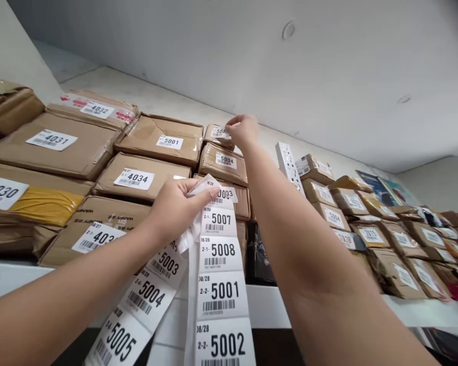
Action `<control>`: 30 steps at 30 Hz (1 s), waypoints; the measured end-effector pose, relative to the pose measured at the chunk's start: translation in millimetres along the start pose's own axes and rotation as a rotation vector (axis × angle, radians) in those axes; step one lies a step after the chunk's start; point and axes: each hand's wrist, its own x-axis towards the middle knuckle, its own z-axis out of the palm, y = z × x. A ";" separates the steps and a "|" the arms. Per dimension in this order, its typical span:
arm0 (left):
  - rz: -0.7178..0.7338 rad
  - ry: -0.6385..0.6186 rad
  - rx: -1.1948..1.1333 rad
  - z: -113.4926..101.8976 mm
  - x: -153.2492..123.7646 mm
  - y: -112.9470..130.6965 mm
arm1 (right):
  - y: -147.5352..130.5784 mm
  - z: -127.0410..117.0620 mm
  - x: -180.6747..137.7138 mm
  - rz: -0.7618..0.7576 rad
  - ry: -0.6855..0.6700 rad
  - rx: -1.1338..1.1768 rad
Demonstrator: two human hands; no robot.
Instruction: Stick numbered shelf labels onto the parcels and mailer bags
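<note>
My left hand (pixel 179 203) pinches a folded strip of white number labels (pixel 221 254) near its top end, thumb in front. The strip hangs down in several lengths, with numbers such as 5007, 5008, 5001 and 5002 showing. High up, my right hand (pixel 245 131) has its fingers curled closed at the right edge of a white label (pixel 218 132) on a small cardboard box (pixel 209 141). The fingers cover the label's last digit. Directly below is a box labelled 5004 (pixel 232 173). Another box (pixel 243 201) under it is partly hidden by the strip.
Boxes labelled 5001 (pixel 170 127), 4034 (pixel 110 170) and 4031 (pixel 61 119) are stacked at left on a white shelf (pixel 267 297). A white perforated post (pixel 288 162) stands right of my forearm. Beyond it, more labelled parcels (pixel 320 190) line the shelf.
</note>
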 end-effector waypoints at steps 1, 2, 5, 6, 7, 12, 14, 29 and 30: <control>-0.001 -0.004 -0.012 -2.4 0.4 -1.5 | 0.8 4.9 5.0 0.004 -0.011 -0.023; 0.001 -0.003 -0.023 -4.8 0.8 -2.9 | 1.1 8.4 7.6 -0.001 -0.019 -0.045; 0.002 0.013 -0.062 -11.4 0.7 -7.6 | -0.2 11.6 5.7 -0.070 -0.041 -0.151; 0.003 0.018 -0.081 -13.0 0.5 -9.4 | -1.3 10.8 3.3 -0.102 -0.044 -0.186; 0.003 0.019 -0.098 -14.1 0.2 -11.2 | -2.7 9.3 0.6 -0.131 -0.046 -0.213; 0.005 0.024 -0.142 -13.7 0.0 -15.6 | -10.3 0.0 -8.7 -0.167 -0.010 -0.271; 0.008 0.032 -0.139 -11.4 -0.4 -14.2 | -12.3 -3.1 -9.7 -0.165 -0.029 -0.314; -0.095 -0.293 -0.135 35.7 -60.0 -2.8 | -13.0 -137.4 -234.4 0.270 -0.605 0.801; -0.111 -0.331 -0.085 42.0 -62.7 -4.7 | -6.9 -141.9 -243.9 0.312 -0.541 0.787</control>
